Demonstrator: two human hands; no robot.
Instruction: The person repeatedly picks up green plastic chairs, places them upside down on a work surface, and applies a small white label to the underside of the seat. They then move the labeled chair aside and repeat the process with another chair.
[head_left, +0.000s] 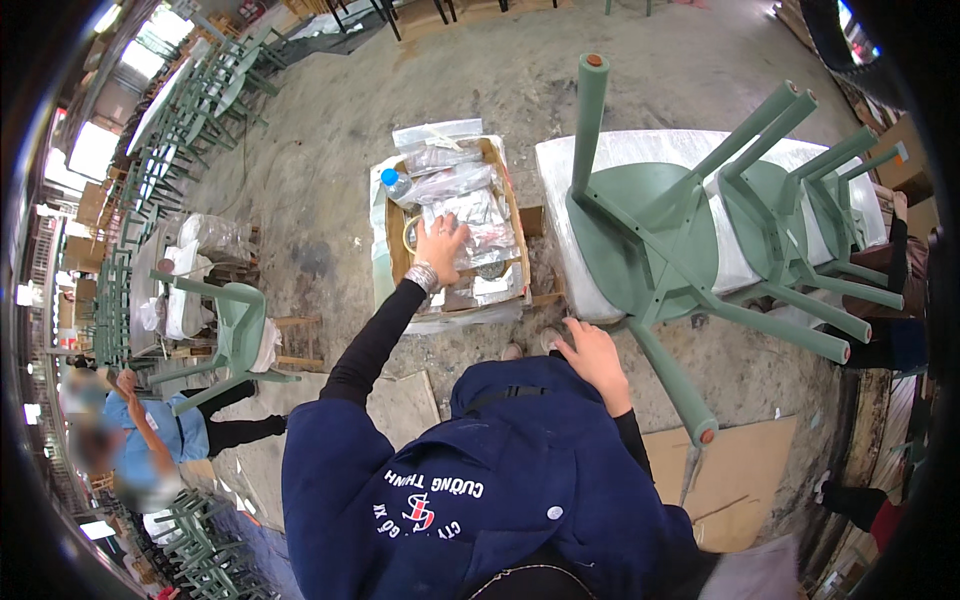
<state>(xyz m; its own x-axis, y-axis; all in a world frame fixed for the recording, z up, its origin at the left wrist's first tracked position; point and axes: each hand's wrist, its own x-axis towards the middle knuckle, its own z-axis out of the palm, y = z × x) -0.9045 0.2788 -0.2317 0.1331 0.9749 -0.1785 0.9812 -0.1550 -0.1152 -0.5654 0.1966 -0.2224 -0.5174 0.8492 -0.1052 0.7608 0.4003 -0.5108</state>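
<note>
My left hand [442,250] reaches over a cardboard box [522,262], its fingers spread on the clear plastic bags [470,212] inside. What small parts the bags hold is too small to tell. Beside that hand, a roll of tape [408,236] leans near the box's left side. A clear bottle with a blue cap [391,179] lies at the far left corner. My right hand [592,358] hangs in front of my body with fingers apart and holds nothing. Closest to it is an upturned green chair [640,225], seat down on a wrapped table [560,170].
More upturned green chairs [765,215] line the wrapped table to the right, their legs sticking out toward me. At left, a co-worker in a blue shirt [168,430] stands by another green chair [238,325]. Cardboard sheets [745,470] lie on the concrete floor.
</note>
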